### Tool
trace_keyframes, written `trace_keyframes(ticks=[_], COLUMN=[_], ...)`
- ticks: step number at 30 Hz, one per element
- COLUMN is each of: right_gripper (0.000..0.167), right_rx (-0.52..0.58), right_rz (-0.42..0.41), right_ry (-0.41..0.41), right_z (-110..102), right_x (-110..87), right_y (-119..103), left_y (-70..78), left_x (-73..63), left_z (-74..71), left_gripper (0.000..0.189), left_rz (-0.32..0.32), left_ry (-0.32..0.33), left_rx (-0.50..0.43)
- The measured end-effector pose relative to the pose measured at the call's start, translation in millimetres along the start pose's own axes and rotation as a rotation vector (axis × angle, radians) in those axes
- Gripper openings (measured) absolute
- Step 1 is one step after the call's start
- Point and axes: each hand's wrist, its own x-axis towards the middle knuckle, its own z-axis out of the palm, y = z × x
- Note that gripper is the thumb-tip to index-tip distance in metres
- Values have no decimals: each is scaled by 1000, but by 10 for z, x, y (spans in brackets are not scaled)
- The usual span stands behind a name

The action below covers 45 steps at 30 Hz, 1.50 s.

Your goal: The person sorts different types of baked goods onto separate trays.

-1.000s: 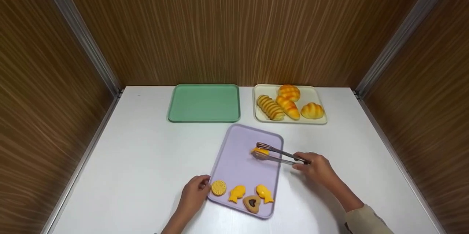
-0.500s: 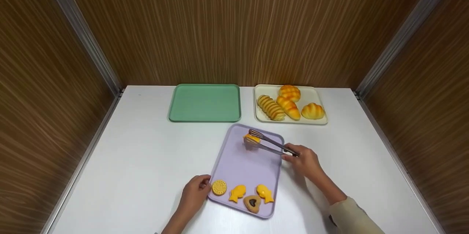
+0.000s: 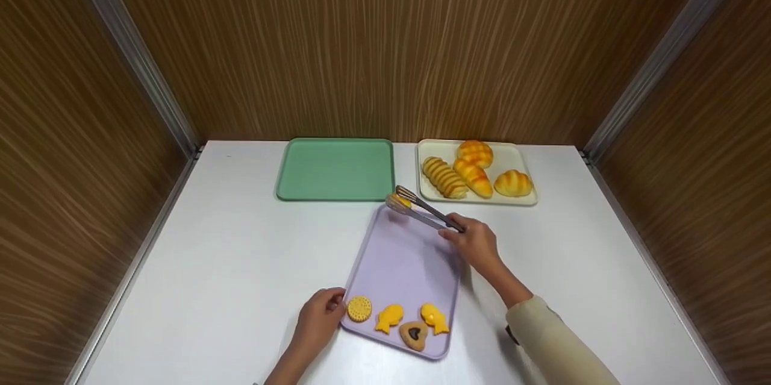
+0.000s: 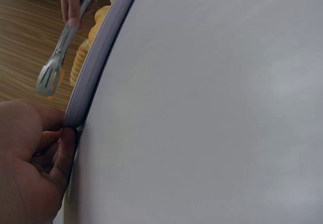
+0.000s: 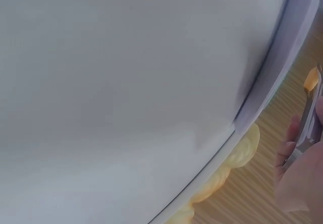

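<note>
My right hand [image 3: 476, 244] holds a pair of metal tongs [image 3: 430, 210] above the far edge of a lavender tray [image 3: 403, 264]. Between the tong heads is a small yellow piece [image 3: 403, 200], mostly covered by them. At the tray's near left, my left hand [image 3: 320, 317] pinches the rim between thumb and fingers, as the left wrist view shows. Along the near end of the tray lie a round cookie [image 3: 359, 309], two yellow fish-shaped cookies [image 3: 390, 317] and a heart-shaped cookie [image 3: 408, 341] with a dark centre.
Behind the lavender tray, a green tray [image 3: 335, 169] stands at the back left. A cream tray [image 3: 503, 153] with several bread pieces [image 3: 444, 177] is at the back right. Wood-grained panels [image 3: 373, 41] enclose the white table [image 3: 229, 264] at back and sides.
My right hand has carried the tongs and the yellow piece away from me and to the left, from over the tray's middle to its far edge. The left hand stays put.
</note>
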Motion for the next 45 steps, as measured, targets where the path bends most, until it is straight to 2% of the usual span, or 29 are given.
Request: trace_keyframes(ticks=[8,15,22,28,35,42,45], right_gripper=[30,32,23,20,43,36,38], right_rx=[-23,-21,-42,-62,-40,-65,-40], right_rz=[-1,47,115,102,128,79,60], right_ry=[8,2,-13,-22,-42,-46,-57], right_z=[204,364,506,594,542,414,354], right_x=[223,382,509,585,615,513,410], right_y=[-137,-227,-306,-345,-304,-234,-223], left_y=[-4,8,1,-6,11,16,5], left_x=[-2,-3,-3,-9,2,-4,-2], left_z=[4,-9,-9,4,33,7,10], left_gripper=[28,28,28,27,27,27,26], left_rz=[4,-15,1,12,9,6,9], left_ry=[-3,-12,-13,-8,-16,-10,3], left_rx=[-14,-15,-13,-3,-11,-12,-7])
